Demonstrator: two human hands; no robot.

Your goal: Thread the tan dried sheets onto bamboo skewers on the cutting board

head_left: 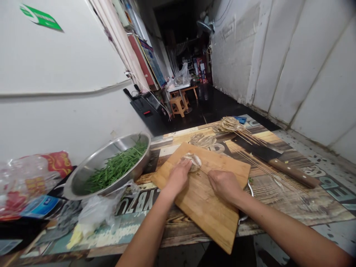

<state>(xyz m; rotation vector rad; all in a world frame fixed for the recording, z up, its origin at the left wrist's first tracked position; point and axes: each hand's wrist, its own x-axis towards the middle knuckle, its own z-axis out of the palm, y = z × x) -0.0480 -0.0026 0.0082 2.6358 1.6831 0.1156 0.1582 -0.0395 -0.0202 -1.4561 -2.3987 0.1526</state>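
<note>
While one flat piece lies under the left hand, others wait loose and a skewered bunch rests beyond

As far as we can judge, the work in hand is threading flat pieces onto sticks, and it stands partway. Done: a bunch of skewered pieces (pixel 229 124) lies at the far side of the surface (pixel 300 207), stick ends pointing toward the near right. In hand: one flat piece (pixel 196 160) on the far half of the cutting board (pixel 203 207). Left over: several loose pieces (pixel 204 141) just past the board's far edge, and bare skewers (pixel 267 168) to the right, beside the cleaver (pixel 294 173). We cannot count either group reliably.

State of hands: the left hand (pixel 179 174) has its fingers pressed on the piece; whether they also pinch it, we cannot tell. The right hand (pixel 224 184) is curled closed around what we take to be a skewer (pixel 204 172), a thin line running toward the piece. How far its tip has entered is hidden.

Appearance of the piece: pale, greyish-beige, roughly rounded, with a whitish patch and uneven edge; partly covered by fingers. We read it as soft and moist, though its material is uncertain.
</note>
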